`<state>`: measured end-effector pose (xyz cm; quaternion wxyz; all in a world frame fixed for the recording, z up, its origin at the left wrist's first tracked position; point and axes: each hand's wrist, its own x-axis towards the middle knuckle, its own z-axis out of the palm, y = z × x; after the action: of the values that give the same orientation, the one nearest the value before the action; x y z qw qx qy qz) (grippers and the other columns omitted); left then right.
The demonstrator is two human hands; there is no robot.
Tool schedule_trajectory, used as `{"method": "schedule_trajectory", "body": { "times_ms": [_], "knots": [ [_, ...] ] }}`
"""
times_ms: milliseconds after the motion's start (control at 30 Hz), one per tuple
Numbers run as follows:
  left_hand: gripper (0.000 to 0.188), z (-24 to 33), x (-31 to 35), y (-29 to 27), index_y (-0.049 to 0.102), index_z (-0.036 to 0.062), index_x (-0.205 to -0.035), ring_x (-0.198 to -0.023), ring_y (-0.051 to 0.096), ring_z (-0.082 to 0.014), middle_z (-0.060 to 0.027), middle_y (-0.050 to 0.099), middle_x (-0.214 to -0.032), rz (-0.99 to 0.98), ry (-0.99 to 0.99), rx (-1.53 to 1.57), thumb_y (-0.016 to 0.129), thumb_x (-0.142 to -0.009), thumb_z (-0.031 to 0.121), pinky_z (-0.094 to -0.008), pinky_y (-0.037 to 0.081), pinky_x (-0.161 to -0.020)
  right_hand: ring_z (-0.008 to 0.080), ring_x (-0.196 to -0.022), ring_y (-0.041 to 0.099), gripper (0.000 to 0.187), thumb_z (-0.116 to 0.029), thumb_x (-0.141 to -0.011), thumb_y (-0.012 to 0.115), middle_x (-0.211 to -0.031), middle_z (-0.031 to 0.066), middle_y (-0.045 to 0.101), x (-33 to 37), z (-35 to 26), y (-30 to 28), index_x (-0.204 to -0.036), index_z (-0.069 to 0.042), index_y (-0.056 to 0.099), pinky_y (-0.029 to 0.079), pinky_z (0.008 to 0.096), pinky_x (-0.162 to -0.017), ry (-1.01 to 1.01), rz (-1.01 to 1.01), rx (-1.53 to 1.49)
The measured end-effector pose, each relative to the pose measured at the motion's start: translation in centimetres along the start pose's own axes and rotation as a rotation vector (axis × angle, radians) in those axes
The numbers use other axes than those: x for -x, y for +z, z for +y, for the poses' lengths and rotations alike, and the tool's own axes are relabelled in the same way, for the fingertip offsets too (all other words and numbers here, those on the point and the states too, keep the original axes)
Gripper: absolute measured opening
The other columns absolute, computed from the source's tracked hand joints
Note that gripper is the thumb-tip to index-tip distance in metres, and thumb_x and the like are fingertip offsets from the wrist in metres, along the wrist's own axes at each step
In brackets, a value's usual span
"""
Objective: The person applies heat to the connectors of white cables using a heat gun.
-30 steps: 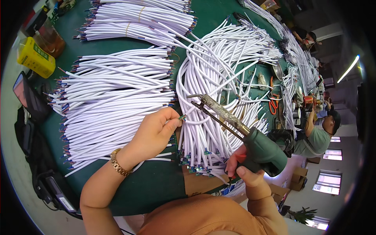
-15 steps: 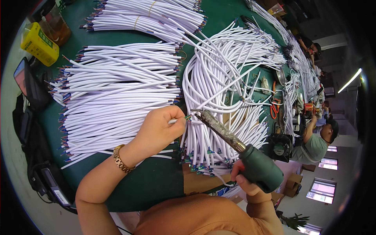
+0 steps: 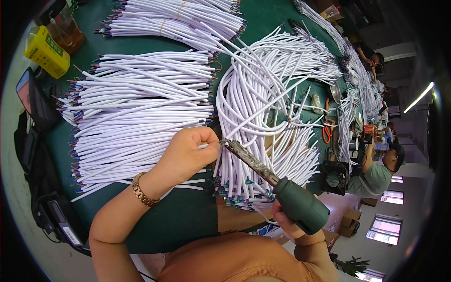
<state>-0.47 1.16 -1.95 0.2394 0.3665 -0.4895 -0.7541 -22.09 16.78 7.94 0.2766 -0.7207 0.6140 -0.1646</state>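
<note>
Left fingers (image 3: 209, 134) around a white cable (image 3: 203, 146)

Head fisheye view — steeply downward, close above the green table (image 3: 183, 218)

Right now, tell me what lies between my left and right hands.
In the head view, the green-handled soldering tool reaches from your right hand toward your left hand; beneath the tool lies a looped heap of white cables.
</note>
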Motion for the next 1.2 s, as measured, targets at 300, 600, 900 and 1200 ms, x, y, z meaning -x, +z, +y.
{"method": "schedule_trajectory", "body": {
  "times_ms": [300,600,900,1200],
  "knots": [
    [0.013,-0.1,-0.1,0.1,0.057,-0.0012,-0.073,-0.062,0.044,-0.0047,0.0008,0.053,-0.065,0.004,0.021,0.0,0.055,-0.08,0.009,-0.0231,0.039,-0.056,0.0168,-0.056,0.056,0.033,-0.007,-0.067,0.063,-0.064,0.0026,0.059,0.3,0.4,0.2,-0.099,-0.002,0.062,0.046,0.029,-0.056,-0.018,-0.011,0.027],
    [0.014,0.0,-0.2,0.2,0.056,-0.0011,-0.07,-0.06,0.042,-0.0042,0.0014,0.051,-0.063,-0.014,0.014,-0.042,0.054,-0.08,0.009,-0.0228,0.037,-0.053,0.0185,-0.057,0.058,0.031,-0.009,-0.068,0.064,-0.064,0.003,0.059,1.0,0.9,0.4,-0.098,-0.002,0.063,0.047,0.03,-0.055,-0.008,-0.005,0.077],
    [0.013,0.1,-0.2,0.2,0.056,0.0023,-0.069,-0.052,0.037,-0.0015,0.0047,0.046,-0.058,-0.011,-0.048,0.058,0.055,-0.08,0.008,-0.0201,0.029,-0.044,0.0197,-0.056,0.057,0.012,-0.012,-0.068,0.065,-0.06,0.0028,0.057,0.9,0.5,0.9,-0.078,-0.006,0.063,0.046,0.0295,-0.055,0.007,0.013,0.084],
    [0.013,0.4,0.0,0.2,0.056,0.0031,-0.068,-0.05,0.037,-0.0015,0.0046,0.046,-0.058,-0.019,-0.054,0.081,0.057,-0.079,0.009,-0.0189,0.031,-0.043,0.0146,-0.062,0.055,0.041,-0.018,-0.075,0.067,-0.07,0.0085,0.054,4.3,1.9,2.4,-0.107,-0.001,0.046,0.046,0.0248,-0.055,0.348,0.143,-0.485]
  ]
}}
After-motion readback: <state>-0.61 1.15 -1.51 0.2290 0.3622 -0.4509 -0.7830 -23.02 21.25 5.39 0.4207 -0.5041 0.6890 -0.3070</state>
